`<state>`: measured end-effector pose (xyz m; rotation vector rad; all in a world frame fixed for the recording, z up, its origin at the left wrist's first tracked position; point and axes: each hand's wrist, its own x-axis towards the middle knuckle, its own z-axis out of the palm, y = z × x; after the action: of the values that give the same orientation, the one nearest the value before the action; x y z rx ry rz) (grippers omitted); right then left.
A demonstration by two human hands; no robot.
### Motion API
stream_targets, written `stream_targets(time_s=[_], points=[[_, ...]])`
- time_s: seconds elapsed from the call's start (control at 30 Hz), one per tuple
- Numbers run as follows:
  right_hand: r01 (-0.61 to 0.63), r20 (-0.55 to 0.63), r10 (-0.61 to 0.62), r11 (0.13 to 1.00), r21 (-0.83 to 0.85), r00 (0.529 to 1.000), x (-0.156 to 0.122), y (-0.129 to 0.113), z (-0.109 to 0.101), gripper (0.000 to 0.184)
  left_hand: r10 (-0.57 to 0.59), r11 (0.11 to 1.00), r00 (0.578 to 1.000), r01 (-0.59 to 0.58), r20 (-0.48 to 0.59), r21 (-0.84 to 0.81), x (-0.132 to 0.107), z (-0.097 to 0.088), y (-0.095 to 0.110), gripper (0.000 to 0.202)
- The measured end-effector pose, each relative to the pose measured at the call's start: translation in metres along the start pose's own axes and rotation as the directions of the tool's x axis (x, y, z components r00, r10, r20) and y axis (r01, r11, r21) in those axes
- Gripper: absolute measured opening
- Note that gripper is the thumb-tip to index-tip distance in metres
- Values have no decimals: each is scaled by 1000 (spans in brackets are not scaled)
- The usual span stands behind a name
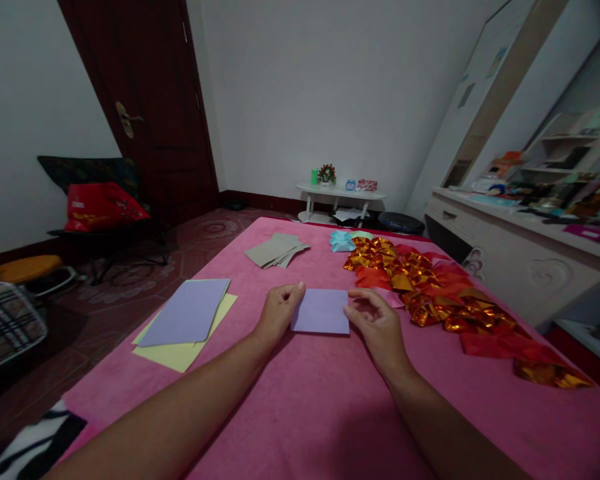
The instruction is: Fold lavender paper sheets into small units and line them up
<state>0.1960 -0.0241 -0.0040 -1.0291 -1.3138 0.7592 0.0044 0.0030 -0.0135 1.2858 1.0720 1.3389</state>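
1. Nearest to us, both forearms reach in from the lower edge across the pink cloth (pixel 300 413) that covers the work surface. We cannot tell whether a bed or a bench lies under it.
2. The left hand (pixel 279 312) has curled fingers, and its thumb and fingertips pinch the left edge of the lilac paper (pixel 321 311).
3. The right hand (pixel 376 325) has loosely bent fingers that clasp nothing. Its tips touch the right edge of the same sheet.
4. The lilac paper lies flat on the cloth between the two hands, one edge at each.
5. Left of the left hand and well apart from it, a larger lilac sheet (pixel 187 311) lies on top of a yellow sheet (pixel 177 355). The yellow shows along the near and right edges.
6. Just beyond and to the right of the right hand, a heap of gold and red foil pieces (pixel 430 288) stretches from near the fingers out toward the right edge of the cloth.
7. Beyond the left hand lies a fanned pile of grey squares (pixel 276 251).
8. Beyond the right hand, at the far end of the foil, is a light blue folded piece (pixel 341 241).
9. Past the cloth, a small white table (pixel 341 195) carries a potted plant (pixel 327 174).
10. Far left of the hands are a dark door (pixel 150 100) and a chair holding a red bag (pixel 103 203). Far right is a pale dresser (pixel 505 253).
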Motion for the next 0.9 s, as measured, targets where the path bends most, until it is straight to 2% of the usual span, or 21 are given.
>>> stream_targets(time_s=[0.23,0.5,0.67,0.8,0.9], points=[[134,-20,-140,974,-181,990,-2,-4,1,16,26,999,999,-26,32,21,-2,1,2,50],[188,-58,-208,951,-243,976,-4,-8,1,14,20,999,999,-21,37,34,-2,1,1,50],[183,-27,-193,958,-221,981,-3,-7,1,9,24,999,999,-25,35,33,-2,1,2,52],[152,-57,-167,967,-202,984,-3,-8,1,10,24,999,999,-25,40,32,-2,1,2,53],[88,-41,-96,981,-170,995,-3,-9,3,14,14,999,999,-15,36,34,-3,2,3,53]])
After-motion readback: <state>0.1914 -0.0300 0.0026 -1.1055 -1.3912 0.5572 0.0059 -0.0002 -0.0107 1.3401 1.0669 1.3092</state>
